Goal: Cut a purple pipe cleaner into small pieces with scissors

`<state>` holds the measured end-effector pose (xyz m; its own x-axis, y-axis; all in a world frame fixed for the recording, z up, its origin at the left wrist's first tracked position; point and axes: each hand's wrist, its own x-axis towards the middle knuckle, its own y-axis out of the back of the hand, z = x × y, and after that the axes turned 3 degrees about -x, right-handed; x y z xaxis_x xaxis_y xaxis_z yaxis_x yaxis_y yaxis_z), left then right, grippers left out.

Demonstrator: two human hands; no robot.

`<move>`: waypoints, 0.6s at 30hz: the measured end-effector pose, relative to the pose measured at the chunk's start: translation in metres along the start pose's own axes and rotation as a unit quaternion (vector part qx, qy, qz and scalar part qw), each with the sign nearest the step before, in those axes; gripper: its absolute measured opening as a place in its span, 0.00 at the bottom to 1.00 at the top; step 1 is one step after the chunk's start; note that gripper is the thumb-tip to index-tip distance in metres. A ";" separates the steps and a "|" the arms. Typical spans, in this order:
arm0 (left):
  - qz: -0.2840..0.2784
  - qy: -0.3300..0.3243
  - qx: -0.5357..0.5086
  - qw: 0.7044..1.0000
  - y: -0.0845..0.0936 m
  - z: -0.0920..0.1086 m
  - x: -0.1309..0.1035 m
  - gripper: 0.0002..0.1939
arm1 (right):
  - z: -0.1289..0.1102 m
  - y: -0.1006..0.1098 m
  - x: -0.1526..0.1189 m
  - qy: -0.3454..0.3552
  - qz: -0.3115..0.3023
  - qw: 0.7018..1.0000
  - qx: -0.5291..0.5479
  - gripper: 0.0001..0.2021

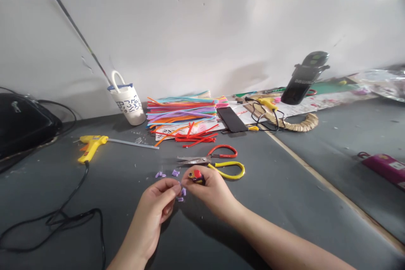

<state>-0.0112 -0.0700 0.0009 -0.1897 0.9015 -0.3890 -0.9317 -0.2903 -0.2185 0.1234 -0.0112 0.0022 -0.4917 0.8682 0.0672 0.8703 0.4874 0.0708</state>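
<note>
My left hand is closed in a pinch, thumb against forefinger. Whatever lies between those fingertips is too small to make out. Its tips almost meet those of my right hand, which is curled around a lighter with a red button and a metal end pointing left. Short purple pipe cleaner pieces lie on the table just below the fingertips, and more purple pieces are a little beyond. Behind my right hand rest scissors with one red and one yellow handle, blades to the left.
A yellow glue gun with a trailing black cord lies left. Bundled coloured pipe cleaners, loose red ones, a phone and a white cup stand along the back. A dark bottle and another glue gun are right.
</note>
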 end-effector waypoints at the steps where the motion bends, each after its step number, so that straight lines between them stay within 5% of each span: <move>1: 0.000 -0.001 0.005 1.000 0.000 0.000 0.000 0.08 | 0.000 0.000 0.000 0.002 -0.002 1.000 0.003 0.04; 6: 0.036 -0.071 0.105 0.991 0.000 0.002 -0.001 0.08 | -0.003 0.004 0.002 -0.065 0.014 0.997 0.048 0.08; 12: 0.052 -0.241 0.292 0.924 -0.002 0.004 -0.006 0.06 | -0.003 0.001 0.000 -0.058 0.010 0.998 0.006 0.04; 15: 0.040 -0.211 0.251 0.944 -0.003 0.005 -0.007 0.07 | -0.002 0.002 0.000 -0.031 -0.003 1.000 0.003 0.04; 18: -0.002 -0.085 0.125 0.988 0.000 0.004 -0.005 0.10 | -0.003 0.005 -0.001 -0.007 -0.022 1.000 0.006 0.04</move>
<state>-0.0111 -0.0727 0.0060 -0.2147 0.9498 -0.2276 -0.9761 -0.2166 0.0172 0.1275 -0.0097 0.0054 -0.5284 0.8475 0.0512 0.8486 0.5254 0.0611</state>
